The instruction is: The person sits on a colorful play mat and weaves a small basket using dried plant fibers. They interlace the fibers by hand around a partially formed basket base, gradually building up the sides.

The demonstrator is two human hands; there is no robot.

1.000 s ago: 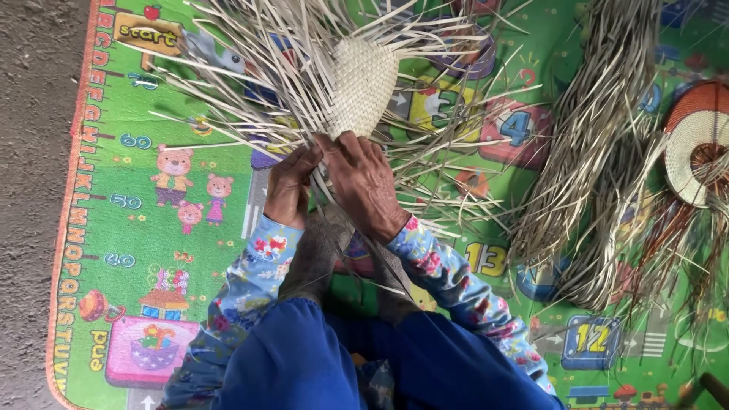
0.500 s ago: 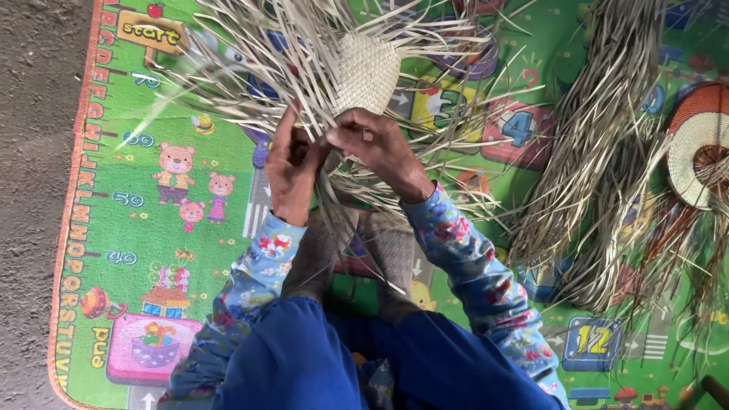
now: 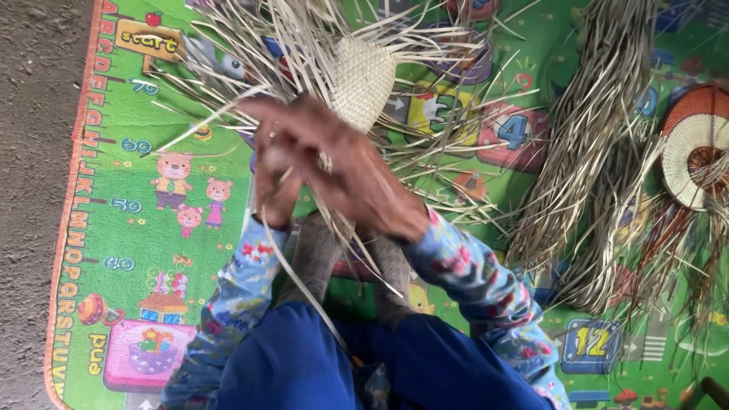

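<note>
A small woven straw panel (image 3: 363, 77) lies in front of me with many loose pale strands (image 3: 228, 45) fanning out from it. My left hand (image 3: 273, 171) pinches one long strand (image 3: 304, 277) that runs back toward my lap. My right hand (image 3: 357, 178) lies across it, fingers closed among the strands just below the woven panel. Both hands are blurred by motion. My feet (image 3: 345, 266) show under them, beside my blue trousers (image 3: 304, 364) and flowered sleeves.
I sit on a green children's play mat (image 3: 152, 250) with pictures and numbers. A thick bundle of dry straw (image 3: 592, 152) lies to the right, next to a round woven piece with a red rim (image 3: 687, 144). Bare grey ground (image 3: 30, 190) borders the mat's left edge.
Both hands have shifted up and toward the left over the strands, and my right hand now crosses over my left. A long strand now trails back toward my lap.
</note>
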